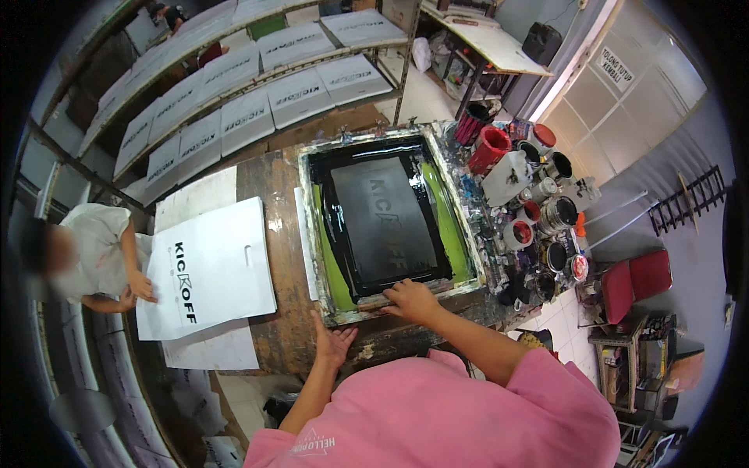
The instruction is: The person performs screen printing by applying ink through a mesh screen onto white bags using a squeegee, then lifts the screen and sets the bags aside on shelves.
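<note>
In front of me a screen-printing frame [471,257] lies on the worktable, its mesh green at the sides and coated with black ink in the middle. Faint lettering shows through the dark mesh. At the near end of the screen, my right hand [413,302] is closed on a squeegee [376,302], which lies crosswise in the ink. My left hand [334,343] is off the frame's near left corner, fingers spread and palm bare. Left of the frame is a white bag [226,273] with black print and a handle slot; a co-worker's hands [140,287] touch its left edge.
Crowded ink pots, including a red tub [490,148], stand along the table's right side. Racks [300,70] at the back hold several printed white bags. A red chair [616,290] stands at the right. The co-worker [97,242] is at the table's left end.
</note>
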The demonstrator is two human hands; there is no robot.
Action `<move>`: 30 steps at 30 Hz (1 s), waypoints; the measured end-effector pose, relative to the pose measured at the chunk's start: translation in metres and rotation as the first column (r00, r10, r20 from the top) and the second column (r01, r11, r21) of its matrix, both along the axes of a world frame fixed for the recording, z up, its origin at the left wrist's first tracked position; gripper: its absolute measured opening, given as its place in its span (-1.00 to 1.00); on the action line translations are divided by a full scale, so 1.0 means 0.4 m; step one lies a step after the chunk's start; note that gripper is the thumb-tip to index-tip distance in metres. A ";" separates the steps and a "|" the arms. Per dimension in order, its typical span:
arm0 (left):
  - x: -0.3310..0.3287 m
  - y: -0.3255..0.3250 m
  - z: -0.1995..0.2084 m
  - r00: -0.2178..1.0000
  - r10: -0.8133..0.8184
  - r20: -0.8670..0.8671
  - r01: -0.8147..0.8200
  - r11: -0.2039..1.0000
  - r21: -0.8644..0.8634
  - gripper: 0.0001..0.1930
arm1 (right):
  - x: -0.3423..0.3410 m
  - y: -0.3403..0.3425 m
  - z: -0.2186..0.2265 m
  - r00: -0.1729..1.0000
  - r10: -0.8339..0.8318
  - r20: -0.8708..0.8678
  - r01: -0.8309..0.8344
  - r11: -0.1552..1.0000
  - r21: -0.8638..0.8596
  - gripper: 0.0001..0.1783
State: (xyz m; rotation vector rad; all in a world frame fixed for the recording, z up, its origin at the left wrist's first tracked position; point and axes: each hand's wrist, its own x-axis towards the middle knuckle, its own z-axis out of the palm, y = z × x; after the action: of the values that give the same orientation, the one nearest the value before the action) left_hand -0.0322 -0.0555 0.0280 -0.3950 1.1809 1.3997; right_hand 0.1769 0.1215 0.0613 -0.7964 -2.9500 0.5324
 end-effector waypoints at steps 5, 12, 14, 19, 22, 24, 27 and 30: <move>-0.008 0.022 -0.033 0.999 -0.046 0.003 0.046 0.997 -0.062 0.37 | -0.045 0.063 -0.081 0.993 0.013 -0.113 0.000 0.993 0.117 -0.39; -0.010 0.025 -0.027 0.995 -0.094 -0.017 0.092 0.990 -0.106 0.37 | -0.272 0.441 -0.104 0.980 -0.018 -0.196 0.061 0.974 0.219 -0.44; -0.005 0.050 0.013 0.995 -0.096 -0.028 0.091 0.984 -0.152 0.37 | -0.338 0.552 -0.116 0.973 -0.048 -0.224 0.102 0.967 0.233 -0.47; -0.007 0.041 -0.004 0.995 -0.087 -0.051 0.076 0.980 -0.181 0.32 | -0.447 0.747 -0.106 0.981 -0.032 -0.192 0.068 0.981 0.182 -0.57; -0.004 0.028 -0.028 0.994 -0.092 -0.062 0.083 0.987 -0.136 0.31 | -0.446 0.783 -0.059 0.998 -0.004 -0.067 0.011 0.994 0.109 -0.49; -0.005 0.033 -0.007 0.992 -0.105 -0.063 0.099 0.990 -0.101 0.33 | -0.427 0.768 -0.020 1.000 0.009 -0.009 -0.009 0.999 0.043 -0.43; -0.012 0.022 -0.019 0.993 -0.106 -0.044 0.102 0.991 -0.083 0.36 | -0.328 0.576 0.011 1.000 0.001 0.016 -0.001 1.000 -0.028 -0.39; -0.018 0.005 -0.060 0.994 -0.106 -0.016 0.106 0.994 -0.032 0.38 | -0.165 0.314 0.026 0.998 0.036 0.053 -0.031 0.996 -0.088 -0.37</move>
State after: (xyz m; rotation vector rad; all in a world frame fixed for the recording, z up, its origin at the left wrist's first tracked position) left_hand -0.0395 -0.0535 0.0041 -0.3370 1.2217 1.2970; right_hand 0.1110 0.2471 0.0715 -0.7833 -3.0133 0.6559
